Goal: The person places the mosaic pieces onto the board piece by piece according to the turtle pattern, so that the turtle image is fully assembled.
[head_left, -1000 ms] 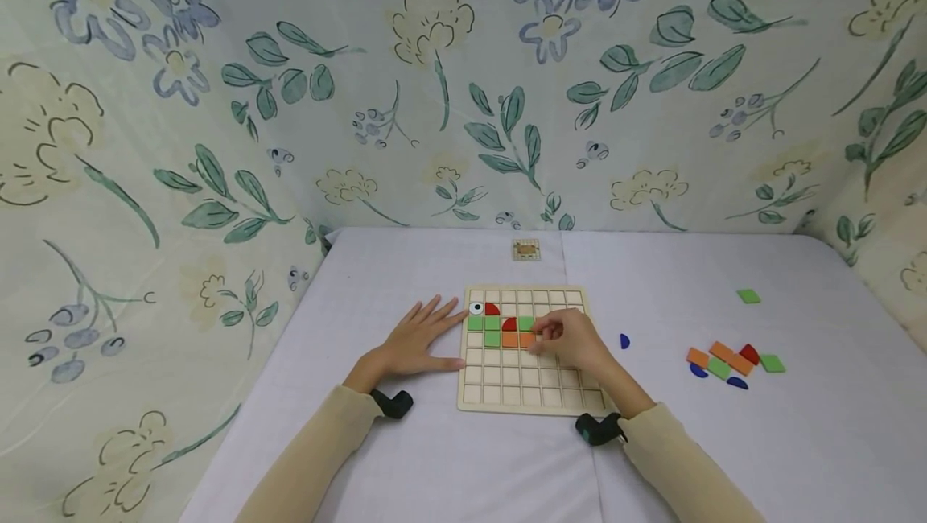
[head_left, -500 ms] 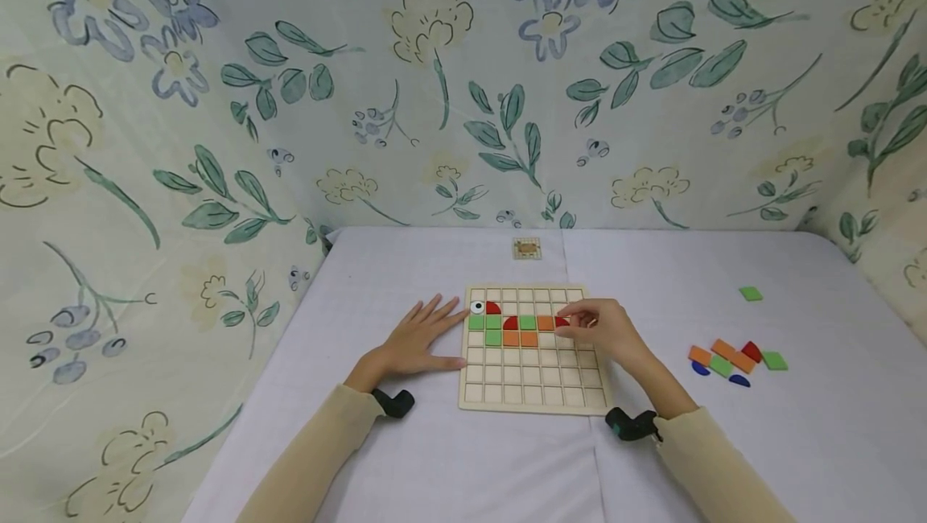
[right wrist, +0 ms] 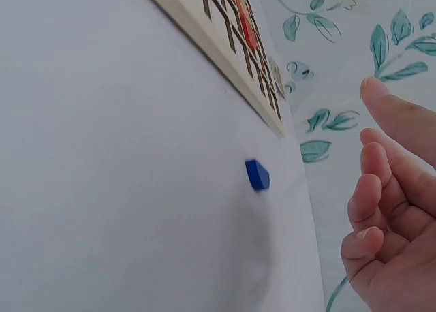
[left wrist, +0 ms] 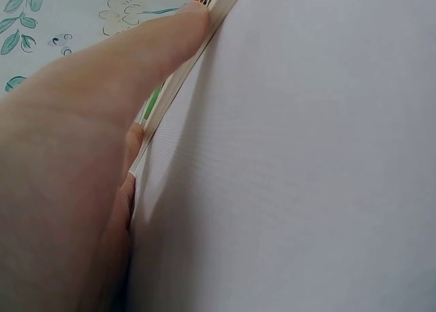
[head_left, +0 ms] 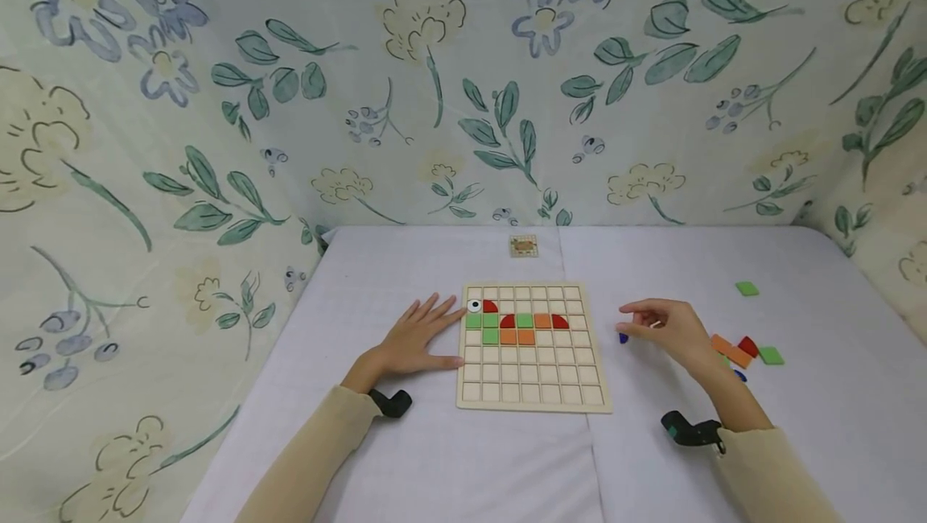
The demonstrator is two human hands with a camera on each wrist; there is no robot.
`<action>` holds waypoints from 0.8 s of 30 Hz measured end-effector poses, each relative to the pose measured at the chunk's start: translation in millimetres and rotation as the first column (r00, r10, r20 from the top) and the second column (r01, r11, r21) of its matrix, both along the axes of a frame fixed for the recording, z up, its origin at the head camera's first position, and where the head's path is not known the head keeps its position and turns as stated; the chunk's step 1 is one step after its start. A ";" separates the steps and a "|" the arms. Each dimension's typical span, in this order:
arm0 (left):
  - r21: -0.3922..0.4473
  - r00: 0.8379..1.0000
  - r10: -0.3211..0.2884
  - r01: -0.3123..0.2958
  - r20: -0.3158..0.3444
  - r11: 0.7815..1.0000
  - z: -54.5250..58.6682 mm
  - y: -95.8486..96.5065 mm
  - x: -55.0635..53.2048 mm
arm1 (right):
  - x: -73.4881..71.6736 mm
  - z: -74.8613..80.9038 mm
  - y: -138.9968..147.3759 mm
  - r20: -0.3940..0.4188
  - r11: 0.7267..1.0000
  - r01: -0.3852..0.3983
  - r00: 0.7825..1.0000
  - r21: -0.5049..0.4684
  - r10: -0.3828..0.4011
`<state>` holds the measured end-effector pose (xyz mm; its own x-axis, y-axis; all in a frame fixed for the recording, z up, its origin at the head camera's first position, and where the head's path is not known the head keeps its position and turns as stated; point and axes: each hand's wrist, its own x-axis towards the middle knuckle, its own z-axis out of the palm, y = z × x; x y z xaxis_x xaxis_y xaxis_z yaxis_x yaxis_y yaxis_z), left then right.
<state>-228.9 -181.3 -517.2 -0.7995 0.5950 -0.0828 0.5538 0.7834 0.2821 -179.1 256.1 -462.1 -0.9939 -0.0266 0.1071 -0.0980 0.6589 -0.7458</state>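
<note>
A wooden grid board (head_left: 534, 390) lies on the table, with colored tiles in its upper rows. A round eye tile (head_left: 474, 306) sits at the upper left, near green squares, orange squares (head_left: 542, 321) and red quarter-rounds. At the right end of that second row lies a red quarter-round (head_left: 559, 322). My left hand (head_left: 411, 343) rests with spread fingers at the board's left edge, thumb and little finger touching it. Right of the board, my right hand (head_left: 669, 332) hovers with loosely bent fingers over a blue half-round tile (right wrist: 257, 175); the right wrist view shows a gap between them.
Spare tiles lie farther right, partly behind my right hand: orange pieces (head_left: 731, 352), a red quarter-round (head_left: 748, 347), a green diamond (head_left: 772, 356) and a blue half-round (head_left: 739, 376). Another green diamond (head_left: 747, 289) lies behind them. A small pattern card (head_left: 524, 246) lies beyond the board.
My right hand has left the board, letting go of the red quarter-round in the second row, and moved right to the blue half-round. My left hand has stayed at the board's edge.
</note>
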 end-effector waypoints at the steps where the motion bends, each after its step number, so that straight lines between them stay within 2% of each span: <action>1: 0.001 1.000 0.001 -0.001 0.002 1.000 0.4 0.1 0.2 | 1.8 -0.8 6.3 0.000 1.000 0.015 1.000 0.005 -0.015; 8: 0.017 1.000 -0.002 0.002 -0.007 1.000 0.7 -0.4 1.0 | 17.1 -7.3 46.9 0.013 0.994 0.083 0.996 0.070 -0.084; 18: 0.005 1.000 -0.002 0.002 0.004 1.000 -0.1 -0.5 1.0 | 41.7 -8.8 84.5 0.050 0.992 0.109 0.992 0.058 -0.112; 24: 0.027 1.000 -0.004 0.004 0.004 1.000 -0.7 -1.3 0.3 | 52.1 -14.9 99.2 0.084 0.978 0.190 0.977 0.088 -0.197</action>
<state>-228.6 -182.6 -518.0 -0.7969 0.6001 -0.0698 0.5556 0.7734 0.3052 -127.0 355.3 -477.0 -0.9865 0.1623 0.0204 0.1034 0.7158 -0.6906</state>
